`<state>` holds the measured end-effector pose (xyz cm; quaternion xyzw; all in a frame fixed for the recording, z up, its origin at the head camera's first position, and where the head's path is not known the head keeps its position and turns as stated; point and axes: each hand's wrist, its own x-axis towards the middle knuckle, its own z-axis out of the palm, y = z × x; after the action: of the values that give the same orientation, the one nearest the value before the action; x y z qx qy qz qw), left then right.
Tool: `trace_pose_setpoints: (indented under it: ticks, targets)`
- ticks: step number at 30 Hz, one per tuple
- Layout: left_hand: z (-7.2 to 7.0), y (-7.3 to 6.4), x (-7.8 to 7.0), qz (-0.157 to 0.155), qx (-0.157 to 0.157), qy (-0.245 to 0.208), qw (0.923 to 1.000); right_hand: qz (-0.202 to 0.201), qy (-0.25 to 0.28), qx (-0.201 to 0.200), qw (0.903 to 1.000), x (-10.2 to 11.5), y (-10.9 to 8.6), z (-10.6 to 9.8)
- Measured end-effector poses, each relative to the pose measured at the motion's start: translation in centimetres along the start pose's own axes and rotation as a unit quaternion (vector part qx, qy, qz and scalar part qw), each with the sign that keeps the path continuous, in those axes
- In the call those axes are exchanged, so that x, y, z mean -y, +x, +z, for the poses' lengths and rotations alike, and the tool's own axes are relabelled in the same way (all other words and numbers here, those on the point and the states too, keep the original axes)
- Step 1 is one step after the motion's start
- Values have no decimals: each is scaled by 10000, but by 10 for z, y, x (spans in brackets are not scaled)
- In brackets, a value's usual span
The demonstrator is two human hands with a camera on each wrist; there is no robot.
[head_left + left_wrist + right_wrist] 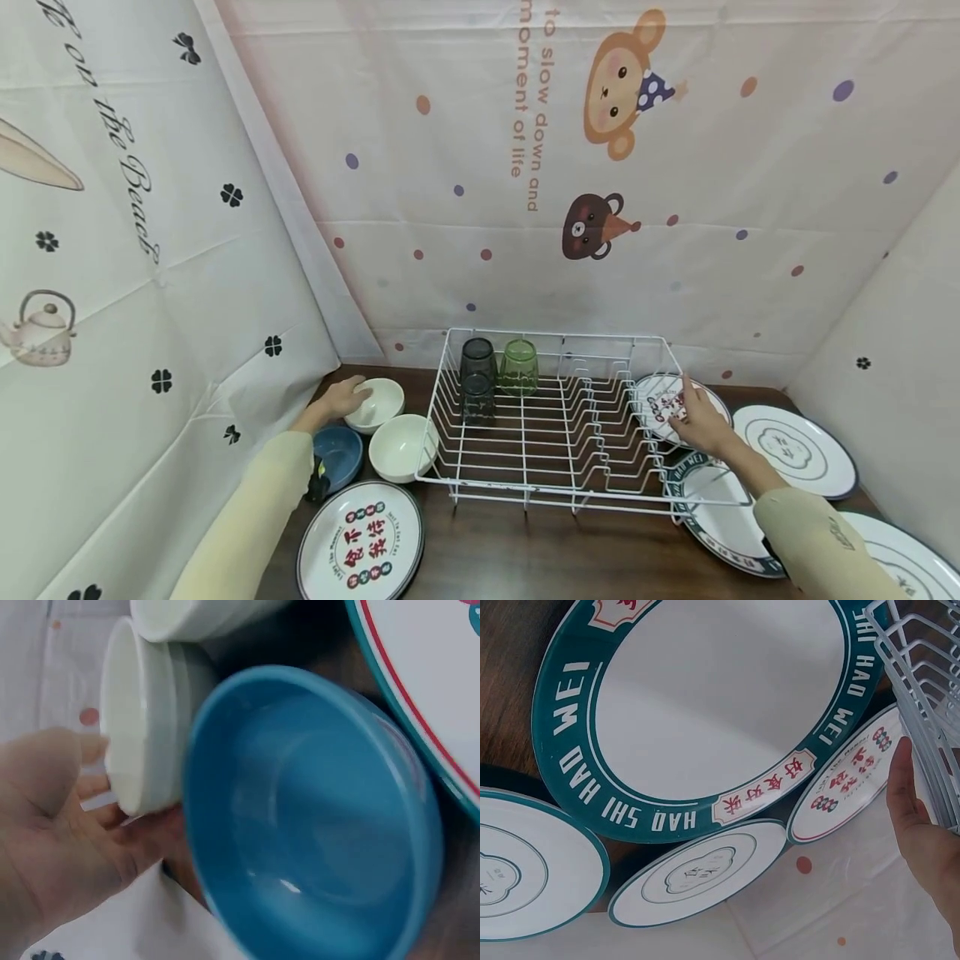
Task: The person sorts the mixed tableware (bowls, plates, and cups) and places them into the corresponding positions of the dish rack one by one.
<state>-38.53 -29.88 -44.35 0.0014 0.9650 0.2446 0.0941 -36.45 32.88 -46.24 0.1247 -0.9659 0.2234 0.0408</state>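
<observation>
My left hand (343, 398) is at the far-left rim of a small white bowl (380, 405). The left wrist view shows its fingers curled against the outside of that bowl (150, 727). Beside it sit a second white bowl (403, 450) and a blue bowl (339, 457). At the right end of a white wire dish rack (558, 490), my right hand (701, 421) rests with straight fingers against the wires, nothing lifted. Some of its fingers are hidden. Just beyond the rack's right end lies a small plate with red characters (652, 408).
A dark glass (478, 360) and a green glass (519, 367) stand upside down in the rack; another dark one is in front. Plates with red characters (360, 542) lie front left. A green-rimmed plate (723, 508) and white plates (795, 450) lie right. Printed cloth walls enclose the table.
</observation>
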Motion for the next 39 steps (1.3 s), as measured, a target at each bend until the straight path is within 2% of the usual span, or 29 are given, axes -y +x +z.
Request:
trace_pose_setpoints:
  ticks: [3,5,9,14,22,27,31,39]
  targets:
    - [2,3,-13,322,-24,344,9989,66,-53,10,10000,-1,-2,-1]
    - [4,4,-22,320,4,590,9977,142,-101,45,9998,-1,-3,-2]
    - [10,3,-38,-42,147,914,9957,151,-107,55,9998,-1,-4,-2]
    - [14,-2,-48,-500,195,916,9943,130,-82,48,9999,-2,-5,1]
    - [14,-1,-60,-927,212,1224,9879,82,-198,-10,9998,-3,-5,1]
    - [11,2,-63,-1082,209,1112,9877,25,-140,-46,9999,0,-1,-2]
    - [10,5,-60,-1154,53,954,9887,-22,-131,-84,9999,1,3,-3]
    - [5,8,-61,-1045,-592,864,9890,10,-81,-59,9999,1,3,-1]
